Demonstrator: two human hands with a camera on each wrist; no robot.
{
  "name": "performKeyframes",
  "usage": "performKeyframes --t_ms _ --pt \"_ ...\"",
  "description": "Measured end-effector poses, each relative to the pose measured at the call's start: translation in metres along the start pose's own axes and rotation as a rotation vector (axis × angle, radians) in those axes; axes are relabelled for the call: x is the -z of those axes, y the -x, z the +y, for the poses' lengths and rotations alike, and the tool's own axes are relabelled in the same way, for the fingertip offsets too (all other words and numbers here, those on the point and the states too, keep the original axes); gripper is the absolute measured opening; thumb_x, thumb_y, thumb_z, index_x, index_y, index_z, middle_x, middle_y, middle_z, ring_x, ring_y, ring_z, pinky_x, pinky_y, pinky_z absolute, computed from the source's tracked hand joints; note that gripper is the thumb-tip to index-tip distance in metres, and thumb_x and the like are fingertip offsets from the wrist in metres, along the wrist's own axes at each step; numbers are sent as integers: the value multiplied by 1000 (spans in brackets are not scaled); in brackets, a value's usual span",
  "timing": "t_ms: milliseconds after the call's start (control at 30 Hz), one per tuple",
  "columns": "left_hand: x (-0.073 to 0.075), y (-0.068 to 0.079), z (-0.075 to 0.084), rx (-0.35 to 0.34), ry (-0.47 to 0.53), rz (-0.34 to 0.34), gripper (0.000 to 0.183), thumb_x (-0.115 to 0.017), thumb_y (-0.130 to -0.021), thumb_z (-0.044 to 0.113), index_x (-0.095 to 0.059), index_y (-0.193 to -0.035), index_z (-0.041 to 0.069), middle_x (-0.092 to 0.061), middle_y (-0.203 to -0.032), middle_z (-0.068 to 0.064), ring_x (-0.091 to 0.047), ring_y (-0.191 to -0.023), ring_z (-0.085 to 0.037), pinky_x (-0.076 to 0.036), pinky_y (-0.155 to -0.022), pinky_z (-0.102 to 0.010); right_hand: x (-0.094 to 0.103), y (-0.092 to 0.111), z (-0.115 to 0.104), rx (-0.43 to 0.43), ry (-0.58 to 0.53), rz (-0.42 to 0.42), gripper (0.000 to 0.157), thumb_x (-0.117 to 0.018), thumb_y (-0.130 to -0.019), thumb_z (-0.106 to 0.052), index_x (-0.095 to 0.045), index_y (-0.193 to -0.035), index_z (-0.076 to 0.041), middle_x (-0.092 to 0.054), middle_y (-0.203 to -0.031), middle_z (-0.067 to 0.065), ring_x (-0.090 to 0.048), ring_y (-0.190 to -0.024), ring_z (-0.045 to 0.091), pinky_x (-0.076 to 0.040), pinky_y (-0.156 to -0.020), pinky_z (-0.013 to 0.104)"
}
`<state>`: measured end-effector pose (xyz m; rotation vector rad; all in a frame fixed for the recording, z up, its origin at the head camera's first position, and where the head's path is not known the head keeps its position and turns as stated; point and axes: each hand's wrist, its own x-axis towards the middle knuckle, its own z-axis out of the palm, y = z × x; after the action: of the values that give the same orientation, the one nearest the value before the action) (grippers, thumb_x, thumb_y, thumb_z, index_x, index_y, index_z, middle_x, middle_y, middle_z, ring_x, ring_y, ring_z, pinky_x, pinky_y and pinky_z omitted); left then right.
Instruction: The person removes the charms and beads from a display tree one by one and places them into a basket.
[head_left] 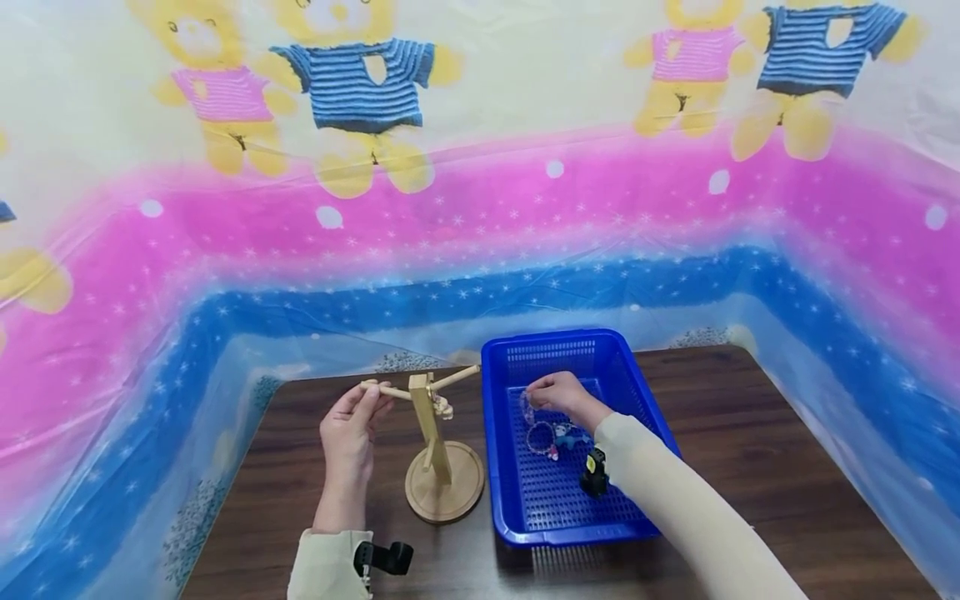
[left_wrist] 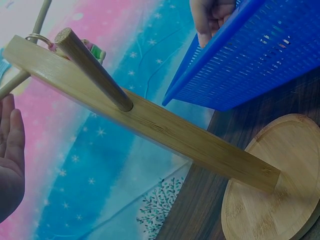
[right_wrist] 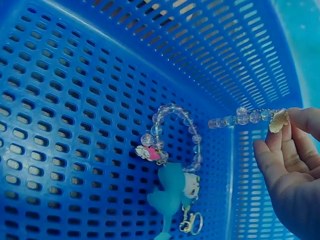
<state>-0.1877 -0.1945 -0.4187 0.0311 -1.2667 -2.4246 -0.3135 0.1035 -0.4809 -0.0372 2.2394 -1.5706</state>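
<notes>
My left hand [head_left: 348,437] pinches the end of a peg on the wooden stand [head_left: 424,417], which has a round base and several pegs. A small charm [head_left: 444,408] hangs by a metal ring near the stand's top. Over the blue basket [head_left: 497,500], my right hand [right_wrist: 300,170] pinches a clear beaded bracelet [right_wrist: 242,118] with a gold-coloured charm at the fingertips. Below it, on the basket's floor, lies another beaded bracelet [right_wrist: 195,140] with a pink and white charm. Against that one rests a blue keychain [right_wrist: 170,192] with a white figure and a metal clasp.
The stand and basket are side by side on a dark wooden table [head_left: 262,500], the stand's right peg reaching close to the basket rim. Behind the table hangs a patterned cloth [head_left: 450,225] with printed bears. A black camera [head_left: 386,558] is strapped to the left wrist.
</notes>
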Motion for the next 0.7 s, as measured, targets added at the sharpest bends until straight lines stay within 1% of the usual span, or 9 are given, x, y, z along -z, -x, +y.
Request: performKeyframes --t_ms 67,267,500,700 --pt "-1 0 -1 -1 -4 -8 20 -64 -97 -4 -77 -90 10 -81 -84 0 -78 -79 -6 -65 -74 -18 0 -2 2 -7 -3 13 32 -61 -93 -4 -69 -123 4 -62 -142 24 -60 -133 38 -53 -114 52" --pt "-2 -1 -2 -9 -12 -1 18 -64 -97 -4 -76 -90 8 -81 -84 0 -78 -78 -7 -66 -74 -18 0 -7 9 -3 -15 15 33 -60 -96 -3 -66 -127 6 -61 -142 26 -58 -134 40 -52 -114 52" --pt "-1 -1 -1 -6 -22 8 22 -64 -98 -3 -76 -87 12 -81 -83 0 -78 -78 -6 -65 -73 -18 -1 -9 14 -14 7 45 31 -60 -97 -5 -67 -126 5 -62 -140 25 -61 -130 40 -54 -113 51" --pt "0 -1 -1 -9 -17 10 22 -64 -98 -4 -77 -88 11 -81 -84 -1 -78 -78 -6 -65 -74 -18 0 -10 17 -26 20 94 28 -60 -101 -7 -67 -125 5 -64 -137 26 -64 -125 39 -57 -110 49"
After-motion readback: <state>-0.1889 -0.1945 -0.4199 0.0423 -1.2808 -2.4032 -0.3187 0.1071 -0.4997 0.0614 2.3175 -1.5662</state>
